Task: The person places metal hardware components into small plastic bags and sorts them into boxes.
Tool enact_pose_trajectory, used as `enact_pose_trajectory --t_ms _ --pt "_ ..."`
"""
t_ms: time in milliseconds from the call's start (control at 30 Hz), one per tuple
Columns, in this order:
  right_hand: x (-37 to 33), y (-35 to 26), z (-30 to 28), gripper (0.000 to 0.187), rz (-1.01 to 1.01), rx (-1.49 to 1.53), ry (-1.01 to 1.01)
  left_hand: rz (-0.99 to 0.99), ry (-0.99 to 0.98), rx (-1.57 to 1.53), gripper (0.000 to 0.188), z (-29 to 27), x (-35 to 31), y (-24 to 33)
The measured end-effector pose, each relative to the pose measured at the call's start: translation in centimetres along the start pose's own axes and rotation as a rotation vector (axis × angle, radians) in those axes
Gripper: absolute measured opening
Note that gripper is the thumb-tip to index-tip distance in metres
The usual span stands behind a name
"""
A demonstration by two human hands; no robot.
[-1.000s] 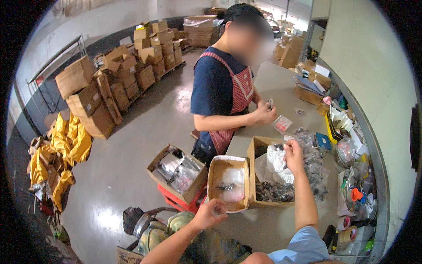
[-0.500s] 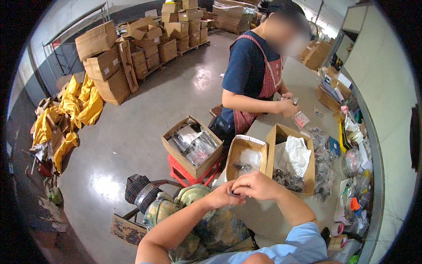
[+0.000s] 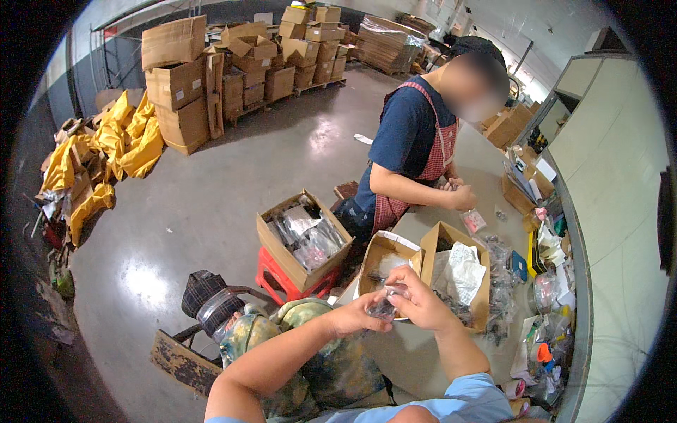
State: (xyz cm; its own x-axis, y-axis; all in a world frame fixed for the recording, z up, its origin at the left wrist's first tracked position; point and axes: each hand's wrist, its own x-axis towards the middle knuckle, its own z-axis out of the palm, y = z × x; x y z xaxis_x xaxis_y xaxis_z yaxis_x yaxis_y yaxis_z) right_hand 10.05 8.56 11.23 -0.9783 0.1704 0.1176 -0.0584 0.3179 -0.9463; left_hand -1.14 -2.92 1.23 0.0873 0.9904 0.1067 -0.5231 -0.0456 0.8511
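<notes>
In front of my body, a small clear plastic bag [image 3: 381,309] with something dark inside is held between my two hands. The fingers of my left hand [image 3: 355,315] are closed on its left side. On the other side, my right hand [image 3: 417,302] pinches it with thumb and fingers. Just beyond them on the table stands a small carton [image 3: 368,266] with clear bags in it. To its right, a taller open carton [image 3: 482,308] contains white paper and dark pieces in plastic.
Clear bags of dark parts [image 3: 501,282] lie right of the cartons. Across the table [image 3: 443,220], a co-worker [image 3: 409,134] handles a small bag. A filled carton [image 3: 283,252] rests on a red stool [image 3: 271,280] at left. Tape rolls and clutter [image 3: 546,352] line the right edge.
My hands have drawn slightly apart, and the clear bag now shows between them. The co-worker's hands have shifted a little. The whole view has turned somewhat.
</notes>
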Motion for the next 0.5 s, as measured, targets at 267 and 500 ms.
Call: enact_pose_trajectory --t_ms 267,500 --pt "-0.5 -2.4 -0.3 0.023 -0.093 -0.442 -0.095 -0.135 -0.185 -0.194 0.066 0.5 -0.4 1.1" --pt "-1.4 -3.2 -0.1 0.027 -0.222 -0.718 -0.183 0.032 -0.044 -0.367 0.082 1.0 -0.6 2.5"
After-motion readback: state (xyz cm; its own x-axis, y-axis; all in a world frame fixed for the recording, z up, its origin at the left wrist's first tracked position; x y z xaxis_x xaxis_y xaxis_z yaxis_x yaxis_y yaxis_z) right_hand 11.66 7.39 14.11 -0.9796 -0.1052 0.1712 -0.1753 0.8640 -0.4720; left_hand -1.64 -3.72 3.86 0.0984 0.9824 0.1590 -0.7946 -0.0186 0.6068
